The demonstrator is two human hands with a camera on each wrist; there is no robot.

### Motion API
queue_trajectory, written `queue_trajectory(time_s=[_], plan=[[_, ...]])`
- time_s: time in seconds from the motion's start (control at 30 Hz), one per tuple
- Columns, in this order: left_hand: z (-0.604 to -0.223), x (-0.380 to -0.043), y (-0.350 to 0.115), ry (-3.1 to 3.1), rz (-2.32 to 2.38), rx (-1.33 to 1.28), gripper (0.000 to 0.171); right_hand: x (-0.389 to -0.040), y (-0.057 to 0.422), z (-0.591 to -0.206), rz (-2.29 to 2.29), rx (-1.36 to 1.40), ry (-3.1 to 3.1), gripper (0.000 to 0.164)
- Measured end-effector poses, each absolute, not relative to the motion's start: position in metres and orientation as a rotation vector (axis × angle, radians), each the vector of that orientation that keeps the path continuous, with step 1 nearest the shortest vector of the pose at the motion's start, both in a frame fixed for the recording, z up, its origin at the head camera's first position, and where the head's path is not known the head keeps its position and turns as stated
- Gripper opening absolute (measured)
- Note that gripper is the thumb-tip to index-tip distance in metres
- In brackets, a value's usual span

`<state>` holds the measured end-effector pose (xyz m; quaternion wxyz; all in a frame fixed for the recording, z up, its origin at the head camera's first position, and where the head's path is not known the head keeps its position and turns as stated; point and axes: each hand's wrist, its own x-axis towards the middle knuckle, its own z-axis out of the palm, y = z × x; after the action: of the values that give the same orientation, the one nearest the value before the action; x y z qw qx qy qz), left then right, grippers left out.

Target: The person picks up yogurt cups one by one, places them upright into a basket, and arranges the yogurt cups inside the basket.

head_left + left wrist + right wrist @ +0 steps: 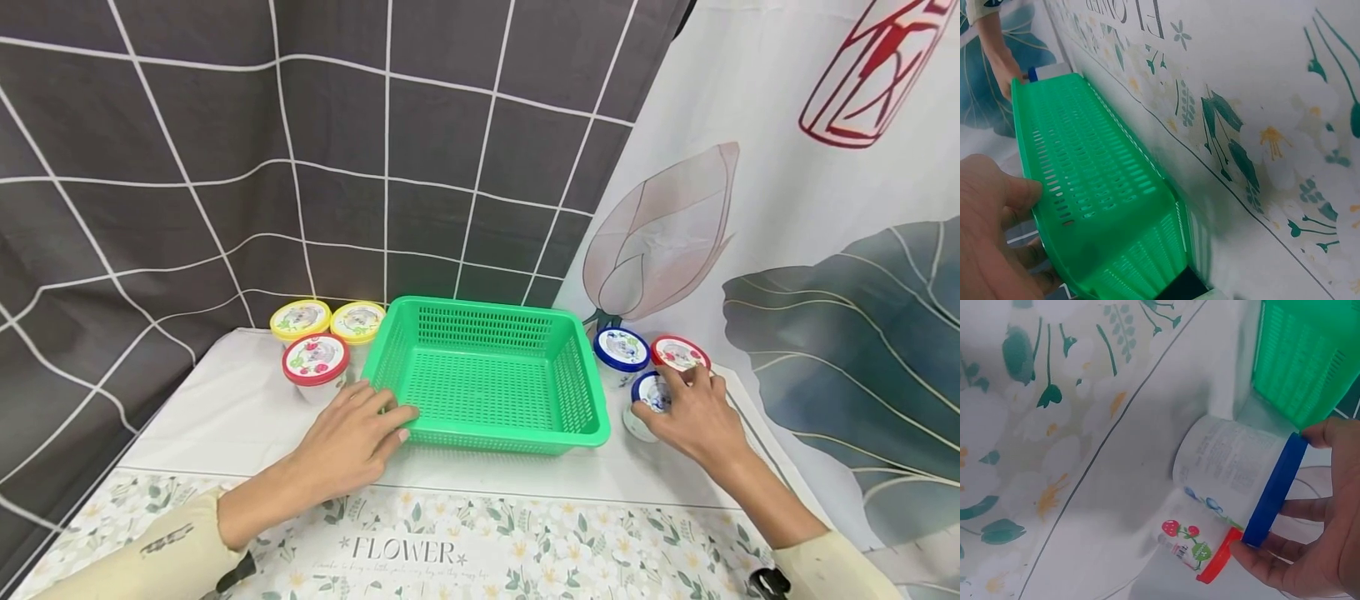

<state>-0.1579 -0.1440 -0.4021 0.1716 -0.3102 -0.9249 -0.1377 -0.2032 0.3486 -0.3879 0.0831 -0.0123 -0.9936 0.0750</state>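
A green plastic basket [487, 437] with slotted walls stands in the middle of the table. My left hand [348, 433] holds its front left corner, thumb [1022, 190] against the outer side of the rim and fingers over the top. To the basket's right, my right hand [697, 417] grips a white tub with a blue lid [640, 425] by the lid's edge. In the right wrist view, thumb and fingers span that blue lid [1275, 490]. Right behind this tub are a second blue-lidded tub [621, 350] and a red-lidded tub [681, 352], the latter partly hidden by my fingers.
Left of the basket stand two yellow-lidded tubs [300, 319] and a red-lidded tub [316, 358]. A floral mat [450, 533] covers the table's near part. A dark grid-patterned curtain [322, 125] hangs behind, with a white printed one [765, 183] at the right.
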Motion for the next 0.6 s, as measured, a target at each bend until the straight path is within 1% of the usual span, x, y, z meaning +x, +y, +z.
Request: queue_trajectory(time_s=[0.6], plan=[[-0.401, -0.158, -0.145, -2.637, -0.406, -0.880, 0.027, -0.194, 0.338, -0.373, 0.123, 0.030, -2.924, 0.083]])
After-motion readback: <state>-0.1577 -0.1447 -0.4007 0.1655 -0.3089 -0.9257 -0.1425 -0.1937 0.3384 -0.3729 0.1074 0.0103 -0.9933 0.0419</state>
